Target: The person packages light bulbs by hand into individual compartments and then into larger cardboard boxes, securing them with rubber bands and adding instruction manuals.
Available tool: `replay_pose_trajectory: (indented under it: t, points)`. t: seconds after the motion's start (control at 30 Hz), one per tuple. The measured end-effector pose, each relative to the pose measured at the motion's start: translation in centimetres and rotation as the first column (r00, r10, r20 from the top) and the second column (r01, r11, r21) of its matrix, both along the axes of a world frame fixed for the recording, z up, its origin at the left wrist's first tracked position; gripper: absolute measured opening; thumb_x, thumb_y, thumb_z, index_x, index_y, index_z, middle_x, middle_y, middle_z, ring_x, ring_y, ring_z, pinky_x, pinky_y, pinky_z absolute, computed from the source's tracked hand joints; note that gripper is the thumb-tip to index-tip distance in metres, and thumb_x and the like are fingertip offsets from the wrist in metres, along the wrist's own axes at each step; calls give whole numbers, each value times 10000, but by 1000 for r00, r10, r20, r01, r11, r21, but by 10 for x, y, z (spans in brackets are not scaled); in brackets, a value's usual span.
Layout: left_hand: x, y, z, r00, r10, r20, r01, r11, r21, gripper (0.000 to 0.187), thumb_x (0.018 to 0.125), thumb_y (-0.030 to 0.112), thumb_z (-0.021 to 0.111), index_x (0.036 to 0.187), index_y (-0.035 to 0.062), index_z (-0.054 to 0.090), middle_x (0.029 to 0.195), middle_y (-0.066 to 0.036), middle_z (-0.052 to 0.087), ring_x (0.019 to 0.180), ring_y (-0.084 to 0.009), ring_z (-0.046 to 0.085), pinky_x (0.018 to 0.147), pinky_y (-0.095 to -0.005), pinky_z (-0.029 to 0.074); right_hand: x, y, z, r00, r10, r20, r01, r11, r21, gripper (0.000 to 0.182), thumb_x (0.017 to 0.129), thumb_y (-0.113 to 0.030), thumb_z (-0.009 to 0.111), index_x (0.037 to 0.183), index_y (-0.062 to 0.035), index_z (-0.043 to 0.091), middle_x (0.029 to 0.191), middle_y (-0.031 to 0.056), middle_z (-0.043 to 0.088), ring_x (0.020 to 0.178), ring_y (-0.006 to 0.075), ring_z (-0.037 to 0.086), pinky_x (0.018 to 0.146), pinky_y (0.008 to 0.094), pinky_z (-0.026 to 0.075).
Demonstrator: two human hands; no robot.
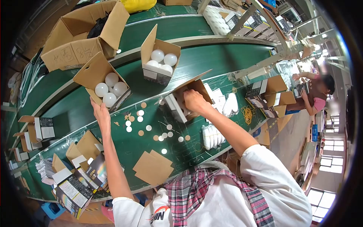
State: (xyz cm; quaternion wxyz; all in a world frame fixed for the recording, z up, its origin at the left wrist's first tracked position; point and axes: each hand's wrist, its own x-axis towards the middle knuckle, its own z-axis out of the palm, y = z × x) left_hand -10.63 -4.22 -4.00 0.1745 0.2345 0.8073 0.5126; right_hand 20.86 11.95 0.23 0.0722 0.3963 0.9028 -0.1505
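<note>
My left hand (100, 112) touches the near side of an open carton (123, 99) that holds several white bulbs (109, 99). My right hand (193, 101) reaches into another open box (176, 108), its fingers curled and partly hidden by the box; what they hold cannot be made out. Behind them, on the green belt, a third open box (158, 76) holds several round white bulbs (163, 59). Small white and brown discs (148, 128) lie scattered on the green table (128, 151) between my arms.
Brown cardboard sheets (153, 167) lie near my body. White wrapped bundles (213, 137) and yellow rubber bands (247, 114) are at the right, by open boxes (273, 94). Printed boxes (73, 191) stand at the lower left. A large carton (77, 53) is at the back left. Another person (315, 92) is at the far right.
</note>
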Motion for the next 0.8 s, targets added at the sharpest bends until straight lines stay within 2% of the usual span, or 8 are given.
replay_pose_trajectory:
  t: [0.13, 0.27, 0.37, 0.4, 0.53, 0.63, 0.73, 0.8]
  points:
    - [-2, -5, -16, 983, -42, -180, 44, 999, 4, 600, 862, 71, 416, 1428, -28, 242, 1355, -245, 446, 1224, -368, 460, 1031, -380, 321, -8, 1, -14, 988, -137, -71, 139, 990, 24, 141, 759, 2, 517, 881, 73, 518, 822, 266, 614, 833, 412, 634, 707, 472, 529]
    - [-4, -6, -21, 992, 1, -124, -4, 1000, -23, 531, 855, 85, 456, 1365, -22, 358, 1262, -202, 517, 1088, -297, 531, 958, -352, 389, 3, 9, -48, 983, 16, -181, 6, 992, 125, 164, 762, -6, 535, 902, 73, 503, 783, 250, 625, 777, 390, 646, 666, 454, 535]
    - [-3, -2, -10, 998, -8, -61, 5, 999, -41, 522, 855, 85, 448, 1355, -39, 363, 1270, -219, 510, 1124, -328, 507, 994, -366, 353, -21, 1, -43, 978, -209, -6, 209, 977, 48, 216, 757, -19, 546, 935, 96, 505, 794, 257, 626, 775, 391, 644, 688, 454, 534]
    - [0, -3, -6, 998, -24, -66, 20, 999, -49, 526, 858, 89, 442, 1360, -45, 356, 1296, -232, 492, 1162, -349, 489, 1002, -371, 345, -25, 2, -39, 980, -186, 67, 188, 982, -20, 244, 768, -20, 545, 979, 98, 513, 855, 273, 627, 845, 392, 641, 744, 448, 532]
    - [6, -14, 12, 999, -32, 37, 33, 999, -34, 501, 843, 89, 437, 1319, -62, 396, 1260, -249, 512, 1141, -373, 501, 981, -393, 352, -3, 19, -54, 976, -118, -184, 111, 993, -51, 338, 748, -69, 614, 1019, 96, 499, 870, 273, 635, 887, 418, 628, 763, 462, 530]
    - [12, -29, 33, 988, -122, -95, 121, 992, -20, 478, 831, 90, 433, 1285, -62, 425, 1207, -250, 535, 1096, -373, 513, 962, -404, 356, -13, 14, -59, 975, -220, -12, 219, 975, -43, 351, 761, -88, 604, 1043, 99, 512, 894, 272, 637, 905, 407, 628, 770, 460, 527]
    - [24, -46, 44, 981, -171, -87, 171, 985, -12, 490, 843, 105, 428, 1295, -82, 419, 1255, -268, 510, 1147, -389, 493, 991, -397, 346, -24, 12, -51, 973, -187, 134, 198, 978, -71, 287, 801, -43, 537, 1066, 67, 533, 990, 241, 638, 945, 349, 644, 791, 396, 541]
    - [40, -58, 34, 980, -133, -148, 120, 989, -88, 505, 850, 111, 421, 1309, -97, 398, 1288, -283, 484, 1183, -399, 471, 1014, -391, 333, -25, 15, -56, 975, -184, 125, 194, 978, -75, 273, 798, -66, 553, 1042, 56, 554, 1003, 224, 645, 948, 335, 648, 797, 391, 538]
